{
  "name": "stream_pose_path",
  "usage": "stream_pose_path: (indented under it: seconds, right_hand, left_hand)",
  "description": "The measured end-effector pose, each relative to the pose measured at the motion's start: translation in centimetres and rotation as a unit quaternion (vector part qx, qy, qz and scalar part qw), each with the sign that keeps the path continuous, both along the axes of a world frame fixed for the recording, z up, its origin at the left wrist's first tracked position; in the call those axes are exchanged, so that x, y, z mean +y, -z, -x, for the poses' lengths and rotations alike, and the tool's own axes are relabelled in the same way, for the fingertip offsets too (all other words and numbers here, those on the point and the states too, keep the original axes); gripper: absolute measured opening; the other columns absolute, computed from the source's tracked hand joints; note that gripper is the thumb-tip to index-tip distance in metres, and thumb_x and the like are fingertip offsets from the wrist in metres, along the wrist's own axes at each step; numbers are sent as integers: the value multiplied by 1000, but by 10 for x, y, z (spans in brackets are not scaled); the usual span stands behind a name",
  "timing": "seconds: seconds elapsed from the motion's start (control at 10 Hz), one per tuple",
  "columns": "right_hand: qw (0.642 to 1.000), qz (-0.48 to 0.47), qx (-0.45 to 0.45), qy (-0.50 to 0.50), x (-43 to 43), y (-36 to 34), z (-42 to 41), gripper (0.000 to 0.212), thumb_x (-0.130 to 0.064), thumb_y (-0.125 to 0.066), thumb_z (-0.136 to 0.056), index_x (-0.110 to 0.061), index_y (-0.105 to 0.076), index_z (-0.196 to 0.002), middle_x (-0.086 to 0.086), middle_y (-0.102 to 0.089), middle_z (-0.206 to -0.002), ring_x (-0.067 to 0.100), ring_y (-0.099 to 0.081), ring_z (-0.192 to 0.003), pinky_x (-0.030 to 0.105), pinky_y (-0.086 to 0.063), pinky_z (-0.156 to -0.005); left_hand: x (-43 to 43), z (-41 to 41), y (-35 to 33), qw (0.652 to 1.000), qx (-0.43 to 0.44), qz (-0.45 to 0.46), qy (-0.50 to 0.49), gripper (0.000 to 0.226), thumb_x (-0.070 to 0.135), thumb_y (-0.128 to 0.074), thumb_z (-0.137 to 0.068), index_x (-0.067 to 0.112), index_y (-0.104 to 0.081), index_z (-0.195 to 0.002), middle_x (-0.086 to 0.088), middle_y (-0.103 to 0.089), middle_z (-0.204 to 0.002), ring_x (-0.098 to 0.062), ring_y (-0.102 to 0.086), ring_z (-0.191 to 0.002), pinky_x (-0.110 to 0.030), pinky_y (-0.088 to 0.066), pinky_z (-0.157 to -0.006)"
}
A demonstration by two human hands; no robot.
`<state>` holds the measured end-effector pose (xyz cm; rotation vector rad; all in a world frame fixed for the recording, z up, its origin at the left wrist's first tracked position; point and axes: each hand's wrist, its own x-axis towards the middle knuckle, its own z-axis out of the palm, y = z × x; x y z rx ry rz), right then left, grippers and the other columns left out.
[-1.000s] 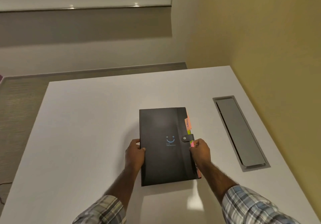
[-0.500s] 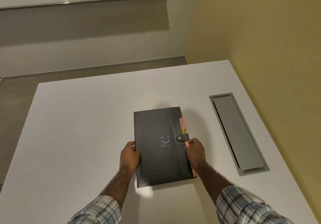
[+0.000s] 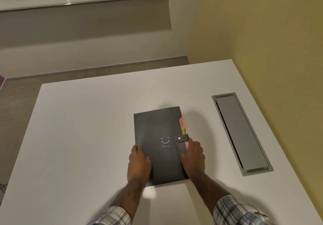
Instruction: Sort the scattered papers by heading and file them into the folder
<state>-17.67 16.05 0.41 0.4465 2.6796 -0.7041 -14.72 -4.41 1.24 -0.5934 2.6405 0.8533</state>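
Observation:
A closed black folder (image 3: 160,128) with a small blue smile mark lies flat on the white table (image 3: 83,130). Its snap strap (image 3: 182,138) is fastened over the right edge. Coloured index tabs (image 3: 182,122) stick out on that side, and the orange one reads "Sports". My left hand (image 3: 139,163) grips the folder's left edge with the thumb on the cover. My right hand (image 3: 194,155) grips the right edge just below the strap, covering a pink tab. No loose papers are in view.
A long grey cable hatch (image 3: 242,134) is set into the table to the right of the folder. A yellow wall (image 3: 271,32) runs along the table's right side. Carpeted floor (image 3: 21,99) lies beyond the far and left edges.
Both hands have slid a little toward the near end of the folder, still on its edges. The folder stays closed and in about the same place.

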Motion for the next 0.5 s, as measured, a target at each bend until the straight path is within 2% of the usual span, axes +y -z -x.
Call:
stream_pose_path:
  seconds: [0.1, 0.2, 0.4, 0.5]
  right_hand:
    - [997, -32, -25, -61, -7, -5, -9, 72, -36, -65, -95, -17, -30, -154, 7, -38, -154, 27, -40, -141, 43, -43, -110]
    - [995, -43, -58, -68, -7, -11, -14, 72, -44, -57, -99, -17, -26, -158, 11, -25, -164, 31, -26, -151, 46, -34, -118]
    - [991, -76, -24, -105, -8, -20, -27, 70, -53, -45, -102, -17, -24, -158, 13, -19, -167, 33, -19, -154, 47, -30, -121]
    - [988, -88, -9, -129, -14, -30, -36, 71, -55, -39, -102, -16, -20, -160, 13, -15, -168, 34, -13, -155, 48, -24, -123]
  left_hand:
    - [4, -10, 7, 995, -47, 44, 77, 73, 27, -54, -97, 14, -19, -159, -4, -12, -167, -25, -19, -153, -39, -31, -121]
    - [2, -17, 9, 987, -65, 76, 125, 76, 29, -51, -97, 13, -12, -161, -7, -2, -169, -26, -10, -156, -38, -25, -124]
    - [-2, -26, -5, 979, -38, 104, 170, 75, 36, -51, -97, 11, -19, -160, -12, -10, -168, -28, -16, -154, -38, -24, -124]
    - [0, -33, -18, 978, -17, 115, 175, 71, 40, -46, -101, 13, -19, -160, -10, -11, -169, -27, -15, -154, -38, -23, -125]
